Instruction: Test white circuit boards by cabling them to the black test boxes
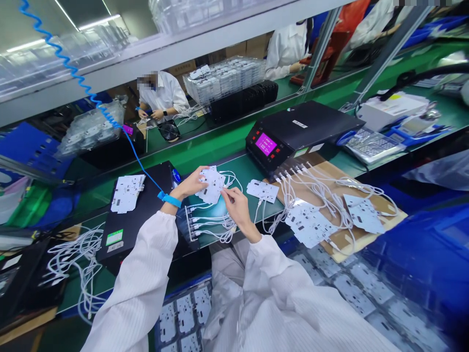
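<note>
Above the front edge of the desk (246, 171), the left hand (190, 186) is gripping a white board (212, 185) by its far side, seemingly to steady it, while the right hand (238, 208) is pinching its near corner, just above loose white cables (216, 226).

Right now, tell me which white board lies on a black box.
The leftmost board, on the black box left of the left hand; the rest are held, on the green belt, or on cardboard.
</note>
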Demonstrator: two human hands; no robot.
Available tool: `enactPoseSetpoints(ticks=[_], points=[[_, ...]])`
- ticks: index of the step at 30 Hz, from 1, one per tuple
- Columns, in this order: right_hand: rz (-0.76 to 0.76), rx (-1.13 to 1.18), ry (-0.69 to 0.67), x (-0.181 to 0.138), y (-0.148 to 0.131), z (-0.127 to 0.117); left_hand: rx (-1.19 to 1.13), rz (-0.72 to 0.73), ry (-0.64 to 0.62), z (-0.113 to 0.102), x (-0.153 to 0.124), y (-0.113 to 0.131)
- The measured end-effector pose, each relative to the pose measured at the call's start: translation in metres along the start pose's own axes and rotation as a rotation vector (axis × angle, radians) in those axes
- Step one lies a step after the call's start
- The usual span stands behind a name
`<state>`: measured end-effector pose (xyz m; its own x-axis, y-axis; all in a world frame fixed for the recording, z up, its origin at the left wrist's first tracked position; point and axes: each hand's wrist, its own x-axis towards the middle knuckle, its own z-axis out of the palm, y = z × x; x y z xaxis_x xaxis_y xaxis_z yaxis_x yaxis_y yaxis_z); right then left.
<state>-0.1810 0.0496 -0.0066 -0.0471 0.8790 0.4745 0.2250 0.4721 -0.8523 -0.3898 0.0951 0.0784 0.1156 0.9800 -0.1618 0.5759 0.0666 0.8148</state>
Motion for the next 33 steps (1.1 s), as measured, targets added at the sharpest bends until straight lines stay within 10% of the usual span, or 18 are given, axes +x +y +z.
enactPoseSetpoints(ticks=[14,33], points=[[-0.032,0.042,0.184,0.015,-0.007,0.043,0.013,0.083,-0.169,0.002,-0.005,0.021],[-0.048,-0.084,0.109,0.024,-0.003,0.057,0.006,0.15,-0.235,0.005,-0.007,0.024]])
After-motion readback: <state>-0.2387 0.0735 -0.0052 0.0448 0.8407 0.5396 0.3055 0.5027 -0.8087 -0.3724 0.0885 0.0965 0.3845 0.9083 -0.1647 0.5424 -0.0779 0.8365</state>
